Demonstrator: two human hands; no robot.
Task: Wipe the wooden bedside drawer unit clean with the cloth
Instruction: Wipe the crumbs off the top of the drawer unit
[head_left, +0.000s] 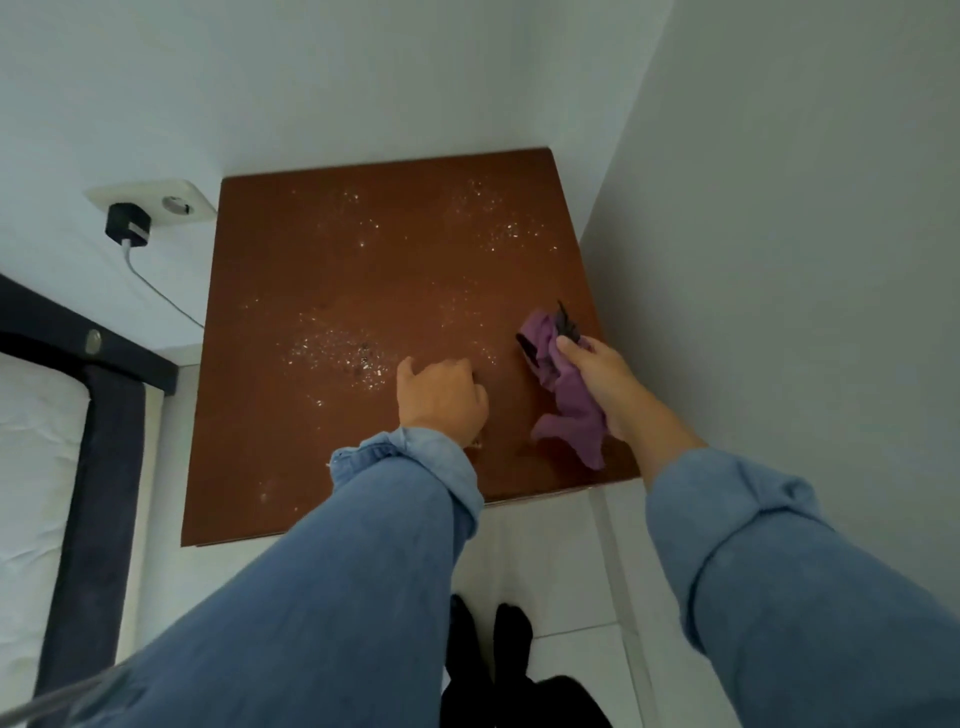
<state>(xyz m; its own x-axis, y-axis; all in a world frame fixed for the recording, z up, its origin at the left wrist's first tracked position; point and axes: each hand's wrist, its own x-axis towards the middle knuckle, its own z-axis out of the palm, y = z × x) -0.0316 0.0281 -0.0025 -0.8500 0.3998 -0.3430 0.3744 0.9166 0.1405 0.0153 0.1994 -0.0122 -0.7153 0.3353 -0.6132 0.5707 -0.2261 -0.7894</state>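
The brown wooden top of the bedside drawer unit (363, 270) fills the middle of the view, speckled with white droplets or specks in several patches. My right hand (597, 374) grips a crumpled purple cloth (566, 400) with dark marks, held over the unit's right front part. My left hand (441, 397) rests knuckles-up on the top near the front middle, fingers curled under with nothing visible in them. Both arms wear blue denim sleeves. The drawers themselves are hidden below the top.
White walls close in behind and to the right of the unit. A wall socket (166, 205) with a black plug (127, 226) and white cable is at the left. A dark bed frame (93, 426) with a white mattress stands at the left. White floor tiles (561, 571) and my dark feet lie below.
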